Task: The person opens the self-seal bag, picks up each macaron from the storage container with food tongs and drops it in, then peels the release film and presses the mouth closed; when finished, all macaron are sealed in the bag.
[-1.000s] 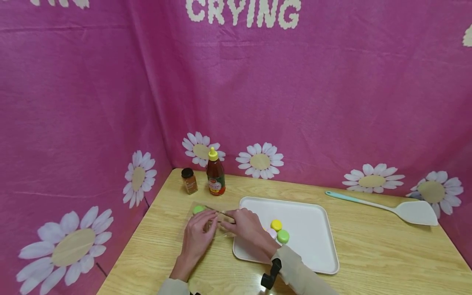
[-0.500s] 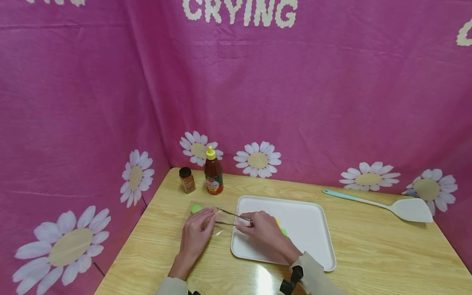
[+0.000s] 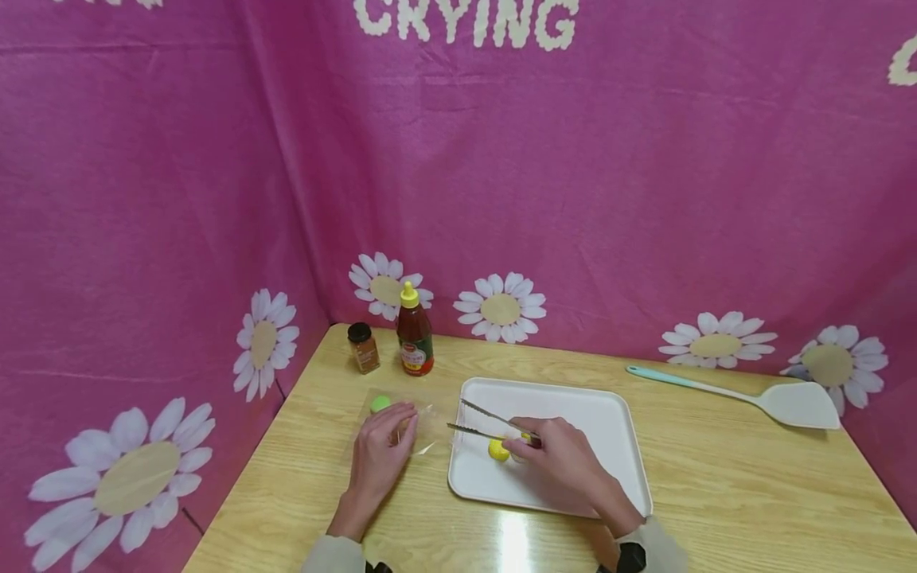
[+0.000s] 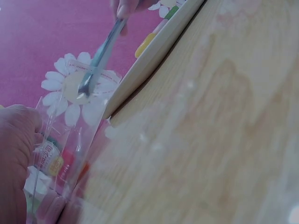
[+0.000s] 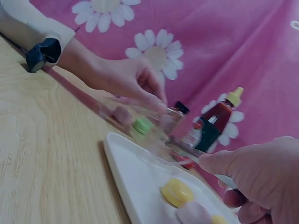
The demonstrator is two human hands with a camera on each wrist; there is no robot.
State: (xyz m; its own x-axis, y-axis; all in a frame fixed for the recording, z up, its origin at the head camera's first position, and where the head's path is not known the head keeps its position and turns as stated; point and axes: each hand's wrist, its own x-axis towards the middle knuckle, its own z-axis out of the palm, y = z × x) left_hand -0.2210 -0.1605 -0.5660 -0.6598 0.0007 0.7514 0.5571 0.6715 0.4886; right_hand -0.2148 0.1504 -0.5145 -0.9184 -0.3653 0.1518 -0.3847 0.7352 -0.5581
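My left hand (image 3: 382, 450) pinches the edge of a clear plastic bag (image 3: 432, 434) lying on the table, its open end toward the tray. Inside the bag are a green macaron (image 5: 142, 125) and a pinkish one (image 5: 122, 115). My right hand (image 3: 562, 450) grips metal tongs (image 3: 487, 412), whose arms stand apart with nothing between the tips. They hover over the left part of a white tray (image 3: 580, 402). On it lie a yellow macaron (image 5: 177, 192) and a lilac macaron (image 5: 194, 213); my right hand partly hides the macarons in the head view.
Behind the bag stand a spice jar (image 3: 364, 350) with a black lid and a red sauce bottle (image 3: 415, 338) with a yellow cap. A white spatula (image 3: 795, 406) with a mint handle lies at the back right. Pink cloth (image 3: 573, 199) hangs behind the table.
My right hand has drawn the tongs rightward, out of the bag's mouth and over the tray. My left hand has stayed at the bag.
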